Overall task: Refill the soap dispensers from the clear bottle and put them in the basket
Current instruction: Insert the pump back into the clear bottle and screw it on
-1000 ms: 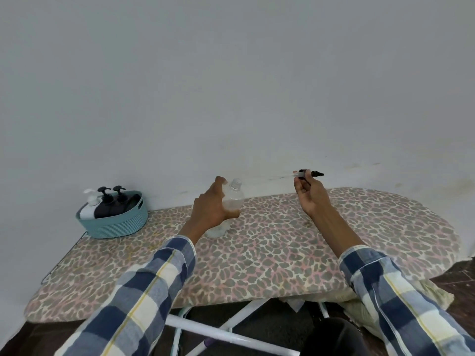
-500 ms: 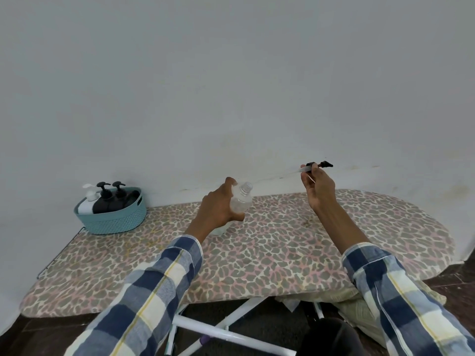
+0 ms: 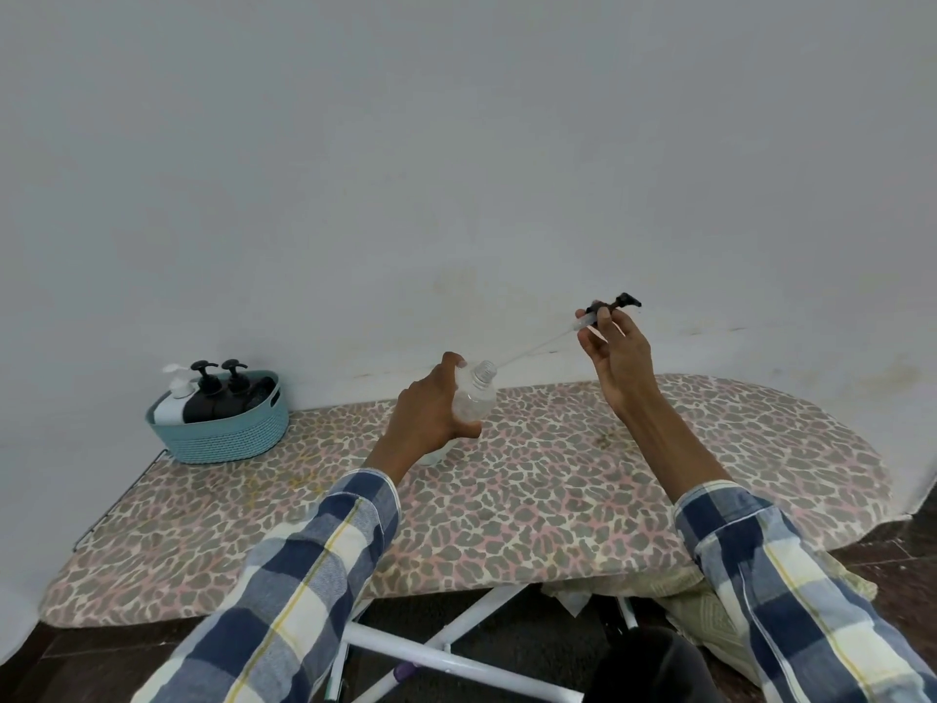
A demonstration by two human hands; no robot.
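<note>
My left hand [image 3: 428, 416] grips a clear bottle [image 3: 474, 398] with its threaded neck open, tilted up to the right above the board. Up at the right, my right hand [image 3: 611, 355] pinches a black pump head [image 3: 616, 302] whose thin clear dip tube [image 3: 537, 347] slants down to the bottle's mouth. At the far left a teal basket [image 3: 223, 433] holds one white dispenser [image 3: 175, 398] and two black pump dispensers [image 3: 213, 398].
The leopard-print ironing board [image 3: 532, 499] stands against a pale wall, its white legs [image 3: 436, 657] showing below. Folded cloth [image 3: 710, 611] lies under the board at the right. Dark floor lies beyond the board's edges.
My right hand has risen up and to the right with the pump head, drawing the dip tube out towards the bottle's mouth. My left hand has lifted and tilted the clear bottle.
</note>
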